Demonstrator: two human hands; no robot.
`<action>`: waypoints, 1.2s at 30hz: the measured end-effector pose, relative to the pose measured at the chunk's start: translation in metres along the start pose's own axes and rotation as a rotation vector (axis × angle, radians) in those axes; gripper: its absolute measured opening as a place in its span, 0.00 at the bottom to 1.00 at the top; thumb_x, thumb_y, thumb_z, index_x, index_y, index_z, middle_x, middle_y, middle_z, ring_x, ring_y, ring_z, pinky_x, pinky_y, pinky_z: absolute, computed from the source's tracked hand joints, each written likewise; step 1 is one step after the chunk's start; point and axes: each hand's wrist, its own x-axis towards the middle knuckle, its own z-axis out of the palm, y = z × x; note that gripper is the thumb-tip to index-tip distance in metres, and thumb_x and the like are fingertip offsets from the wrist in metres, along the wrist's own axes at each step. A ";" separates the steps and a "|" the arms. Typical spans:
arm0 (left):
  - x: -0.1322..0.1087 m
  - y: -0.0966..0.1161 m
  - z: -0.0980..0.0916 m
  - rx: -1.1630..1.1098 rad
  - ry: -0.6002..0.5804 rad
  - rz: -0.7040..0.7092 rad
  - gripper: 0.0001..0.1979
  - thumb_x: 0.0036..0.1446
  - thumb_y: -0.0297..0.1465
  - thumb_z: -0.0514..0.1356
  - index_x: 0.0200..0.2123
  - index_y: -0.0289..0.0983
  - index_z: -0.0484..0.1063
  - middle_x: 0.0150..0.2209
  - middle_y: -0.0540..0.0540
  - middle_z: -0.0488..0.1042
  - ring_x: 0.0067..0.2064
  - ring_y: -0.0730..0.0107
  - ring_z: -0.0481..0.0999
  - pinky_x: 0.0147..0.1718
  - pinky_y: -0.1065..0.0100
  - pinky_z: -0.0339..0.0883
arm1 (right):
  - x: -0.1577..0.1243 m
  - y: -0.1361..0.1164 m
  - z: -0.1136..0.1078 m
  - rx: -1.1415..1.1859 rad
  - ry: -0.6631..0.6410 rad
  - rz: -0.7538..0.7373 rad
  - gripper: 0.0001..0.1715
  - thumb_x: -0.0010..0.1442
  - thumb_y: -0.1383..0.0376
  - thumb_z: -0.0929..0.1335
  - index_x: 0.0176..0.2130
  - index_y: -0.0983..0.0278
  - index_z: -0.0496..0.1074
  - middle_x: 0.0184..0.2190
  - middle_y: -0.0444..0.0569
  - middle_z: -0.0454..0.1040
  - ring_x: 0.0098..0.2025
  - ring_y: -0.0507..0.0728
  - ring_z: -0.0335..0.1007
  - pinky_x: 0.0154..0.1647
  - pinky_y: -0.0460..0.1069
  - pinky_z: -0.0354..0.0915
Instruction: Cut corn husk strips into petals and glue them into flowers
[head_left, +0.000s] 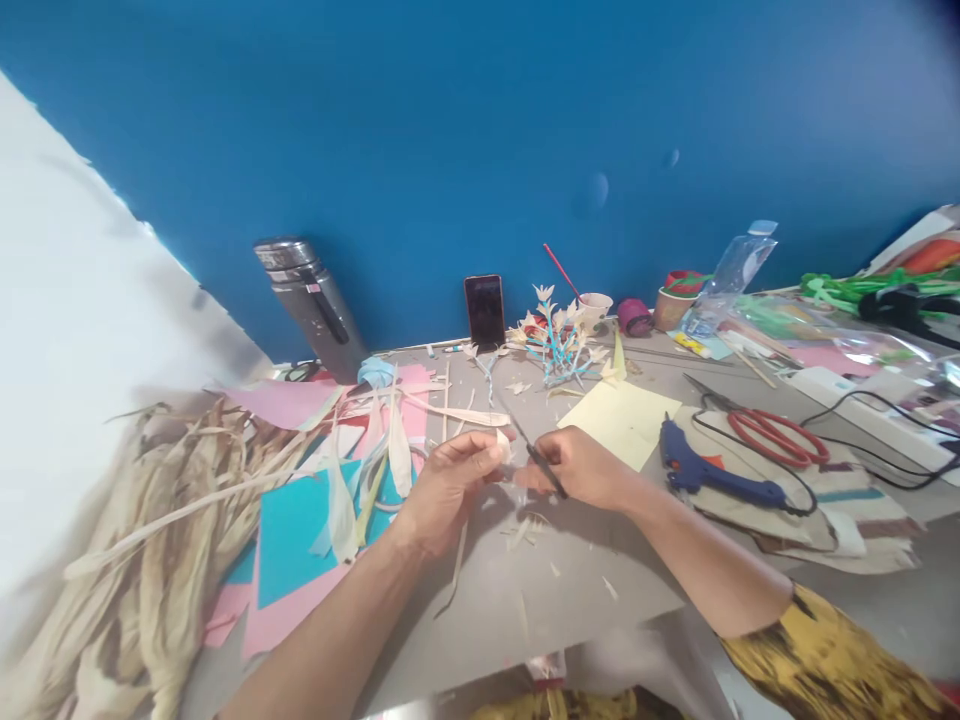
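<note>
Between the thumb and fingers of my left hand [442, 490] is a small pale piece of dried corn husk [503, 446]. My right hand [589, 468] grips a pair of dark-handled scissors [545, 470], the blades tilted up and left, close beside the husk. Whether the blades touch it I cannot tell. Thin husk scraps [529, 527] lie on the grey table below both hands. Past the hands stands a bunch of husk flowers on blue stems [559, 340]. Loose husk strips [343, 510] lie left of my left hand.
At left, a heap of long husks [165, 540] adjoins blue paper [292, 540]. A grey flask [315, 310] and a phone [485, 312] stand by the blue wall. At right lie a blue glue gun [720, 480], red-handled scissors [780, 437] and a power strip [874, 415] with black cables.
</note>
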 end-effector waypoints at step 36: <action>-0.011 0.000 0.014 0.148 -0.257 -0.142 0.08 0.47 0.31 0.68 0.23 0.35 0.72 0.22 0.47 0.74 0.25 0.71 0.72 0.30 0.69 0.66 | -0.062 0.024 -0.021 -0.487 0.116 0.048 0.08 0.54 0.63 0.73 0.36 0.65 0.77 0.31 0.52 0.76 0.32 0.58 0.70 0.30 0.48 0.57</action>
